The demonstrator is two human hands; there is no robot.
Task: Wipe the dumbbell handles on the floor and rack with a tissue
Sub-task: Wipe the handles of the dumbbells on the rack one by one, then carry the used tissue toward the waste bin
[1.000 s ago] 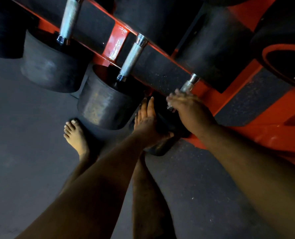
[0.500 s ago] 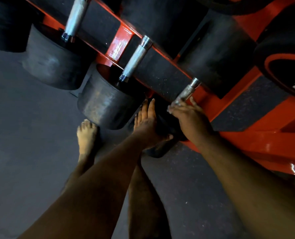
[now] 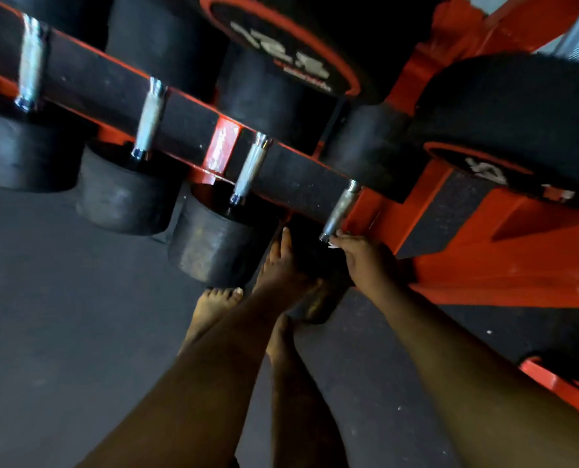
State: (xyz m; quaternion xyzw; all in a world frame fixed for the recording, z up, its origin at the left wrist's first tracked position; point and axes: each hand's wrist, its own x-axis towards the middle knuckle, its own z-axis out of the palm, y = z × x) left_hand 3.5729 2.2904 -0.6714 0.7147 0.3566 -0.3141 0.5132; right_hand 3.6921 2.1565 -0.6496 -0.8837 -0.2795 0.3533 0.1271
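Several black dumbbells lie on the bottom shelf of a red rack (image 3: 426,211), their steel handles crossing the black rail. My right hand (image 3: 359,258) grips a bit of white tissue (image 3: 333,244) at the lower end of the rightmost steel handle (image 3: 341,211). My left hand (image 3: 283,268) rests with straight fingers on that dumbbell's black front head (image 3: 315,298). Three more steel handles show to the left: one (image 3: 249,170) by the red bracket, another (image 3: 148,121), and a blurred one (image 3: 29,64) at the far left.
Larger dumbbells with printed red-ringed ends sit on the upper shelf (image 3: 281,62) and at the right (image 3: 484,170). My bare feet (image 3: 213,305) stand on the dark rubber floor (image 3: 61,315) just under the front heads. A red rack foot (image 3: 558,383) juts out at the lower right.
My right hand slid down the rightmost handle toward its lower end, baring more of the steel. The view swung up and right, showing more of the rack. My left foot stepped closer to the rack.
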